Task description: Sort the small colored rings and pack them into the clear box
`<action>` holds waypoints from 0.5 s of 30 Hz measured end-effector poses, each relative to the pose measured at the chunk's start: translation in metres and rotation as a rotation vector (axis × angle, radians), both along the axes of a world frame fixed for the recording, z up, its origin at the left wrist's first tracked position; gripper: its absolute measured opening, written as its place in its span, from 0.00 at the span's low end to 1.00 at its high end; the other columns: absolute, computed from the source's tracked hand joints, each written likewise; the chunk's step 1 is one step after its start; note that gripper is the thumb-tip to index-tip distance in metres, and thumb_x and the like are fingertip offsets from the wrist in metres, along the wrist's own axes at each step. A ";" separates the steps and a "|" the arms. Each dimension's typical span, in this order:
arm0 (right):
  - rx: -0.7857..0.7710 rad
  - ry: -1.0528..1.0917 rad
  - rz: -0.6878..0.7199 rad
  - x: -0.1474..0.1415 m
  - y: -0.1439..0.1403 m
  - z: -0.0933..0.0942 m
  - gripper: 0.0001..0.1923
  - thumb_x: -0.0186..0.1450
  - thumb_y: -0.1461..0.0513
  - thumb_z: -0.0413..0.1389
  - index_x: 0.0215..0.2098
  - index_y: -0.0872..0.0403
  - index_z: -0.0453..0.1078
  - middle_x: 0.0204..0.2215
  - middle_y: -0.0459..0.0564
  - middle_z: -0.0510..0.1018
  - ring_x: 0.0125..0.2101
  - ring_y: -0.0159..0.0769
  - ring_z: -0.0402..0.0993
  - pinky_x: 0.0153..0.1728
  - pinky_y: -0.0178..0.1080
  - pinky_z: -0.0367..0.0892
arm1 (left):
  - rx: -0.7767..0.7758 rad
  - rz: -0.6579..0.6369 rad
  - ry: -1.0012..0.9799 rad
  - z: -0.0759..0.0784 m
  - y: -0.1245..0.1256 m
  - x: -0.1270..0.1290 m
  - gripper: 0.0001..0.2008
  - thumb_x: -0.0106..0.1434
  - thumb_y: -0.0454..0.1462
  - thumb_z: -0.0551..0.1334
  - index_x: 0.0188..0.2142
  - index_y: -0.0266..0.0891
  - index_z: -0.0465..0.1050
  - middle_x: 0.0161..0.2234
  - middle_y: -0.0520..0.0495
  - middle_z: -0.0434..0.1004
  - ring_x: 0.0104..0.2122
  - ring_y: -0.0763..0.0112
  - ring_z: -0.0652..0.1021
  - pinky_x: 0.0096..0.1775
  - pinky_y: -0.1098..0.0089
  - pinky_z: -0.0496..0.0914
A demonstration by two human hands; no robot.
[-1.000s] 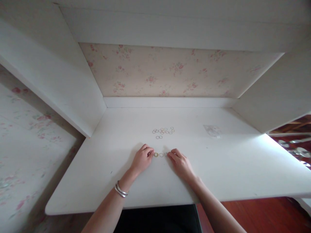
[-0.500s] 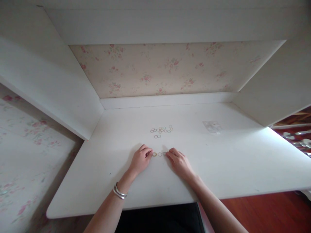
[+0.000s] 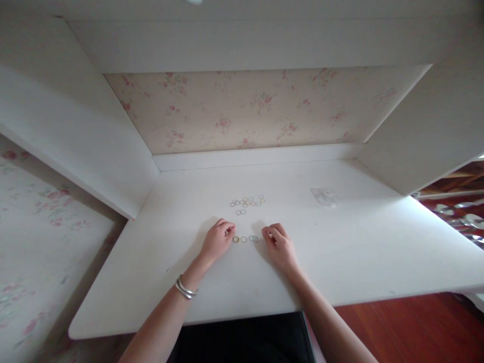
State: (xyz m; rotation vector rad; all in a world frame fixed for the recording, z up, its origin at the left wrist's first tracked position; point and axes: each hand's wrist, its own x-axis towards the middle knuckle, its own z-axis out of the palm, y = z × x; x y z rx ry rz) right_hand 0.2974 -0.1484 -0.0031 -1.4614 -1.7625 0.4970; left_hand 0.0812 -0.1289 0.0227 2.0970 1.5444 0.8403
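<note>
In front of me a short row of small rings lies on the white desk (image 3: 351, 242). At its left end is a gold-coloured ring (image 3: 236, 242), thicker-looking than the others. Beside it lies a thin pale ring (image 3: 244, 242), then two overlapping greenish rings (image 3: 253, 238). My left hand (image 3: 219, 240) is closed, fingertips just above and left of the gold-coloured ring. Right of the overlapping rings, my right hand (image 3: 279, 244) has its fingers curled together, apart from them. Nothing shows in either hand. Farther back is a cluster of thin rings (image 3: 245, 205), with two more rings (image 3: 241, 212) nearer me.
A clear plastic bag (image 3: 325, 197) lies on the desk at the right. White side panels (image 3: 416, 121) and a flowered back wall (image 3: 242, 111) enclose the desk's far part. Silver bangles (image 3: 185, 288) circle my left wrist.
My right hand has let go of the greenish rings and moved off to the right. My left hand has lifted slightly away from the gold-coloured ring. The view has shifted a little.
</note>
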 end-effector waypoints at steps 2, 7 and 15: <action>-0.018 0.080 -0.057 0.003 0.004 -0.001 0.15 0.66 0.54 0.45 0.35 0.52 0.71 0.35 0.49 0.70 0.23 0.27 0.65 0.27 0.32 0.64 | 0.010 0.001 0.071 0.004 0.010 0.009 0.09 0.64 0.38 0.54 0.35 0.41 0.72 0.35 0.48 0.73 0.32 0.72 0.74 0.37 0.71 0.68; -0.055 0.147 -0.096 0.007 0.007 -0.002 0.15 0.65 0.53 0.47 0.35 0.52 0.71 0.34 0.48 0.70 0.22 0.27 0.64 0.27 0.33 0.63 | 0.029 0.064 0.274 0.004 0.039 0.034 0.09 0.63 0.39 0.55 0.40 0.44 0.71 0.41 0.47 0.73 0.35 0.67 0.75 0.37 0.69 0.67; -0.069 0.024 0.059 0.010 0.002 0.003 0.11 0.65 0.57 0.49 0.36 0.51 0.72 0.35 0.47 0.70 0.22 0.25 0.65 0.27 0.31 0.63 | -0.039 0.047 0.430 -0.004 0.056 0.045 0.11 0.66 0.38 0.51 0.37 0.41 0.71 0.41 0.46 0.73 0.37 0.66 0.75 0.37 0.69 0.67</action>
